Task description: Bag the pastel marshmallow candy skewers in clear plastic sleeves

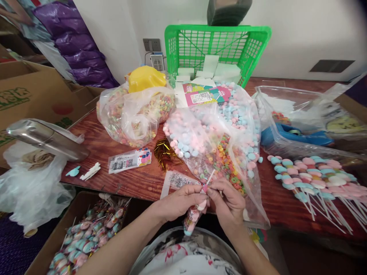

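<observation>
Both my hands meet at the table's front edge around a wrapped candy stick [192, 218], whose white stick points up and its candy end hangs down. My left hand [183, 200] pinches the wrapper at its gathered neck. On the other side, my right hand [228, 202] has its fingers closed at the same neck, where a small pink piece shows. Just behind lie printed clear wrappers [179, 180] and gold twist ties [164, 152]. Beyond my right hand spreads a clear bag of pink and blue candies [186, 131] with colourful ring candies [229, 164].
Unwrapped candy sticks [318, 175] lie at right beside a clear bin [298, 141]. A green basket [218, 28] stands behind. At left are a steel flask [48, 139] and a box of wrapped candy sticks [86, 236]. A person's arm [14, 13] shows far left.
</observation>
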Demonstrator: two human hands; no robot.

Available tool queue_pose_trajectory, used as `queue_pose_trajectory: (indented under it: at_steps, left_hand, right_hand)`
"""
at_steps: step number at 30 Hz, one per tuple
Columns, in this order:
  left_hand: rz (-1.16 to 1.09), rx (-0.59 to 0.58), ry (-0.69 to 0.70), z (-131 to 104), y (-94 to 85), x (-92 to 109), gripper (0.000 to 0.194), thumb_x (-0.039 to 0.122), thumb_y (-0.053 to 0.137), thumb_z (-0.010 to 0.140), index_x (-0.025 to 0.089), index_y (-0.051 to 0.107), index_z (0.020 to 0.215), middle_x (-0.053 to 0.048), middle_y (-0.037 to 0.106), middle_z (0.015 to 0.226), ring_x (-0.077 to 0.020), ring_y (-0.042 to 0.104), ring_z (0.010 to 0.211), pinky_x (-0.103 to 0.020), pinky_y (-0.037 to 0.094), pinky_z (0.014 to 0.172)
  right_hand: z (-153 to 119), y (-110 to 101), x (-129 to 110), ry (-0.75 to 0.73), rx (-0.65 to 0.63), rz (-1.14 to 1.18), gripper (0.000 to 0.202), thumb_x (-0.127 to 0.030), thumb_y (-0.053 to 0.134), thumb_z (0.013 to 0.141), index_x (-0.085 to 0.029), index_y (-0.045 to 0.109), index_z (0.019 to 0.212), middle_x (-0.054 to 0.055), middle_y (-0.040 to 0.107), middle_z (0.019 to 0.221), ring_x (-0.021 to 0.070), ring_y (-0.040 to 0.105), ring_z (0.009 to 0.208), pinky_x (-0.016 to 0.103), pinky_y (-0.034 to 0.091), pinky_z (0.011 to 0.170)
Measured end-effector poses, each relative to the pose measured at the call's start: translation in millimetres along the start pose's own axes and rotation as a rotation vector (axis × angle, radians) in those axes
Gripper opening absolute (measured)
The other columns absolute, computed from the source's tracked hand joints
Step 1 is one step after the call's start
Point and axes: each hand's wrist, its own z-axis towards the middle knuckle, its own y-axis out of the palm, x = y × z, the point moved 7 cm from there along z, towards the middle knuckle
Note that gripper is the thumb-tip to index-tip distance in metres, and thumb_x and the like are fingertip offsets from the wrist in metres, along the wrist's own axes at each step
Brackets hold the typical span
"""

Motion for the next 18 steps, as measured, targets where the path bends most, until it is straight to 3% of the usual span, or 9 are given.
queue_pose_trajectory:
  at_steps: [3,5,7,10,14,16,18]
  left_hand:
    - [-0.087,0.06,0.034,2,-4.8,-3,0.023,0.034,0.063,0.075,0.013,0.055,0.068,0.0,0.059,0.061,-0.0065,0.05,0.047,-0.017,0.038,0.046]
    - [-0.122,0.064,0.02,2,-7.2,-9,0.021,0.031,0.062,0.071,0.013,0.054,0.062,-0.002,0.06,0.058,-0.0092,0.054,0.05,-0.019,0.043,0.051]
    - [-0.147,0.033,-0.045,1,-8.2,-18,0.021,0.032,0.061,0.068,0.013,0.055,0.059,-0.002,0.06,0.055,-0.0106,0.054,0.045,-0.021,0.042,0.046]
    - [-0.193,-0.076,-0.153,-1,-5.6,-32,0.026,0.037,0.065,0.064,0.013,0.056,0.059,-0.002,0.058,0.054,-0.0101,0.049,0.037,-0.021,0.035,0.037]
    - [-0.146,-0.195,-0.225,-9,-3.1,-40,0.041,0.052,0.072,0.061,0.015,0.055,0.064,0.001,0.053,0.053,-0.0102,0.046,0.038,-0.023,0.038,0.041]
    - [0.08,-0.184,-0.218,-15,-5.8,-39,0.042,0.059,0.06,0.071,0.017,0.052,0.067,0.002,0.05,0.054,-0.0111,0.047,0.04,-0.025,0.041,0.045]
    - [0.474,-0.08,-0.142,-22,-12.5,-32,0.036,0.052,0.047,0.084,0.018,0.049,0.07,-0.001,0.053,0.061,-0.0141,0.052,0.05,-0.03,0.046,0.055]
  right_hand:
    - [7,-9,-12,-0.237,-0.04,-0.236,0.03,-0.007,0.058,0.083,-0.023,0.063,0.107,0.008,0.061,0.106,0.0198,0.058,0.094,0.034,0.049,0.077]
    - [6,-6,-19,-0.43,-0.199,-0.429,0.041,-0.008,0.056,0.082,-0.029,0.063,0.116,0.008,0.056,0.128,0.0258,0.053,0.112,0.044,0.044,0.09]
    - [1,2,-18,-0.568,-0.41,-0.558,0.044,-0.008,0.052,0.084,-0.034,0.063,0.118,0.003,0.056,0.134,0.0277,0.046,0.123,0.05,0.035,0.099]
    - [-8,10,-15,-0.68,-0.636,-0.59,0.043,-0.008,0.046,0.089,-0.03,0.059,0.124,0.001,0.064,0.125,0.0253,0.046,0.124,0.051,0.027,0.104]
    - [-14,20,-20,-0.728,-0.724,-0.457,0.032,-0.006,0.043,0.09,-0.022,0.063,0.109,0.002,0.071,0.098,0.021,0.057,0.102,0.048,0.03,0.099]
    - [-16,29,-22,-0.693,-0.729,-0.417,0.028,-0.005,0.04,0.089,-0.019,0.063,0.094,0.002,0.068,0.081,0.0195,0.057,0.087,0.046,0.032,0.093]
    - [-17,38,-20,-0.606,-0.724,-0.387,0.029,-0.005,0.036,0.09,-0.019,0.059,0.08,0.002,0.062,0.069,0.0187,0.054,0.076,0.044,0.035,0.084]
